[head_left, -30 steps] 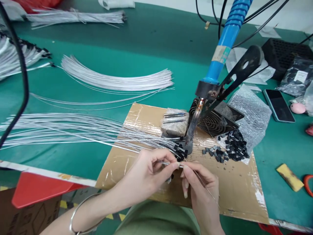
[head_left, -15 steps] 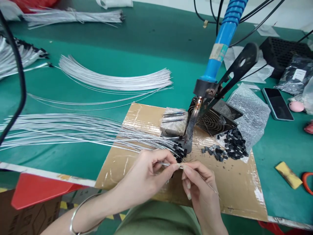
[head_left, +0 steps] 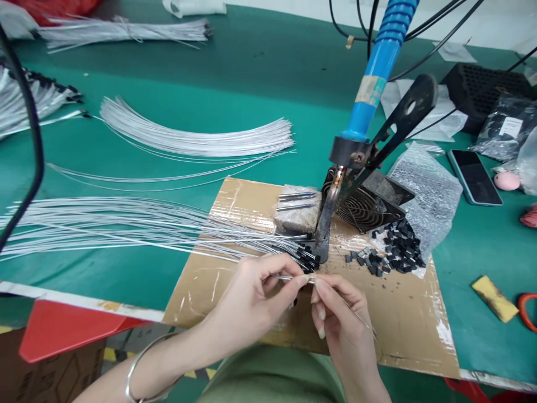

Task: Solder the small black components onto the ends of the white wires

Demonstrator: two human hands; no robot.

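Observation:
My left hand (head_left: 264, 291) pinches a thin wire (head_left: 283, 277) between thumb and forefinger. Fingertip to fingertip with it, my right hand (head_left: 342, 308) is closed on a wire (head_left: 361, 318) that runs down across its palm side. Whether both hold one wire or two cannot be made out, as the fingers cover the meeting point. Just beyond them lies a bundle of grey-white wires (head_left: 168, 224) whose ends carry small black pieces (head_left: 308, 258). Above that bundle's tips stands a blue soldering iron (head_left: 364, 101), its tip pointing down in a black metal holder (head_left: 403, 129).
Cardboard (head_left: 411, 324) covers the green table's front. Loose black pieces (head_left: 400, 246) lie right of a small fan (head_left: 364, 210). A block (head_left: 297, 210) bears several metal rods. Around are a phone (head_left: 474, 176), a yellow sponge (head_left: 495, 299) and another wire bundle (head_left: 197, 137).
Both hands stay almost in place, fingertips still together. The whole view has shifted very slightly; nothing is visibly picked up or let go.

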